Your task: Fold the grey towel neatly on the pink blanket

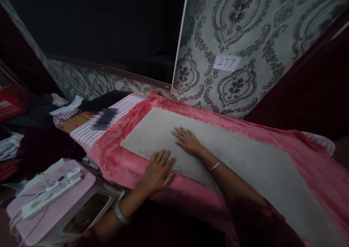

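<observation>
A long pale grey mat (pixel 152 130), looking like soft fabric, lies spread over a pink-red plush blanket (pixel 114 163). My right hand (pixel 188 141) rests flat on top of the mat with its fingers stretched toward the far left. At the mat's near edge is my left hand (pixel 159 169), palm down, fingers spread, partly over the mat and partly over the blanket. Neither hand grips anything. The mat's near right stretch is partly hidden behind my right arm.
Beyond the blanket's left end, striped cloth (pixel 128 103) carries a dark, pixelated item (pixel 105 119). A pink stool (pixel 68 192) at lower left holds a white power strip (pixel 49 196) with cables. A large dark screen (pixel 109 29) and a paper marked 277 (pixel 227 63) are on the wall.
</observation>
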A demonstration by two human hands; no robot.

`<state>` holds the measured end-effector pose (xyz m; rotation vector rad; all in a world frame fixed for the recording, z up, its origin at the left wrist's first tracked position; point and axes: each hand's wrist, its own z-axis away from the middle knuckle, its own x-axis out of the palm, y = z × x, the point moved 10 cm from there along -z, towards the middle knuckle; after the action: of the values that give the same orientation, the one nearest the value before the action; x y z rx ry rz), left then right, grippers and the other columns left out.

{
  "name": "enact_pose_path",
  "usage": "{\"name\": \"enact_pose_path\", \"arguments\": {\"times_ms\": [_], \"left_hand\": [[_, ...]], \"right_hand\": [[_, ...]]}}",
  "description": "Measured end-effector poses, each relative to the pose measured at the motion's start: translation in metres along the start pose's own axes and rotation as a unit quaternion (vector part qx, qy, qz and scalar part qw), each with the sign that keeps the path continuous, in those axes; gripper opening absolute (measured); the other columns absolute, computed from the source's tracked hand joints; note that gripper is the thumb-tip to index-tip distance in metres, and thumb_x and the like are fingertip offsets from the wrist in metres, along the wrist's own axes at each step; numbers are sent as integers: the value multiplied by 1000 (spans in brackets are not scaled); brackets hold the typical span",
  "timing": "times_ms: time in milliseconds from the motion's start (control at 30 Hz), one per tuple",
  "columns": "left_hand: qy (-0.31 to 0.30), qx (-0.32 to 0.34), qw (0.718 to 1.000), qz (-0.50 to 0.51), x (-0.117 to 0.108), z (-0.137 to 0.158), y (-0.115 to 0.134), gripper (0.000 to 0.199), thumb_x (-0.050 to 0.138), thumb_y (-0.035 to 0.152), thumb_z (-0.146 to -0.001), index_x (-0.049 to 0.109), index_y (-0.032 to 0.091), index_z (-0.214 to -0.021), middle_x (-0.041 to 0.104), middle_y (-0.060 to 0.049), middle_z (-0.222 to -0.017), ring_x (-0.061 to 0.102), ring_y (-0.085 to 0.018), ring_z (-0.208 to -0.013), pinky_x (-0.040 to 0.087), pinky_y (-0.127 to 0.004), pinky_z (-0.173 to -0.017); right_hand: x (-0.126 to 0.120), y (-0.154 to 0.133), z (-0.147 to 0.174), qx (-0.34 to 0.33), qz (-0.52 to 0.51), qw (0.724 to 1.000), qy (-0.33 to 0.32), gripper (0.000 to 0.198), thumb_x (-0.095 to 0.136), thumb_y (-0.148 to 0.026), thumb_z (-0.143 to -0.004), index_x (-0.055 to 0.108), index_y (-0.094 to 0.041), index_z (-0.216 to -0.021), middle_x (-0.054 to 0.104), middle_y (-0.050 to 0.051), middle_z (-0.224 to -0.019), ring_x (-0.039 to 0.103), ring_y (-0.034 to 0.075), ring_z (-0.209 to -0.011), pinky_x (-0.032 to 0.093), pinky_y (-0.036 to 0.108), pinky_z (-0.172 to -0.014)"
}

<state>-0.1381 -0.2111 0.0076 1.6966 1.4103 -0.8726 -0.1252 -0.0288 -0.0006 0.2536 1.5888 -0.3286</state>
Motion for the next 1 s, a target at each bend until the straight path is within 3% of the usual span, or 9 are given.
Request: {"name": "enact_pose_path", "arguments": {"times_ms": [100,233,467,633,800,1000], "left_hand": [[17,4,1000,-3,-3,-1,-2,44,54,39,-94,63,23,-133,56,-12,-147,48,-33,-136,38,-53,-110],[23,12,1000,-1,-4,-1,-3,43,55,36,-92,64,23,-132,55,-12,-147,48,-32,-136,39,-53,-109],[-4,-2,1000,7,-6,-14,-2,42,54,38,-94,64,24,-133,57,-12,-145,50,-33,-134,40,-55,-108],[-53,38,998,16,17,-30,34,51,55,41,-94,55,28,-143,48,-10,-154,41,-35,-143,34,-59,-114],[-43,50,998,-24,30,-26,45,54,58,42,-92,55,27,-144,47,-11,-155,38,-40,-143,32,-63,-114],[-70,51,996,6,14,-39,41,40,51,41,-96,65,28,-131,60,-10,-142,50,-36,-134,39,-58,-108]], "right_hand": [[-3,23,-13,45,1,999,-8,60,28,-54,-104,25,-34,-160,18,1,-168,14,27,-154,20,56,-121],[-9,32,-19,84,-6,996,-21,58,27,-52,-105,27,-34,-160,17,2,-168,14,28,-154,18,59,-121],[-10,21,41,60,-11,998,0,59,30,-56,-104,29,-35,-159,15,3,-169,9,29,-155,16,61,-120],[-4,58,84,122,-3,992,-10,58,32,-52,-105,27,-34,-160,16,4,-169,12,28,-155,17,59,-120],[-13,96,93,181,-1,983,29,57,29,-49,-105,29,-32,-160,20,3,-168,17,27,-154,19,55,-121],[-15,104,91,196,-17,979,46,57,29,-49,-105,32,-31,-158,23,3,-167,19,26,-154,18,54,-121]]}}
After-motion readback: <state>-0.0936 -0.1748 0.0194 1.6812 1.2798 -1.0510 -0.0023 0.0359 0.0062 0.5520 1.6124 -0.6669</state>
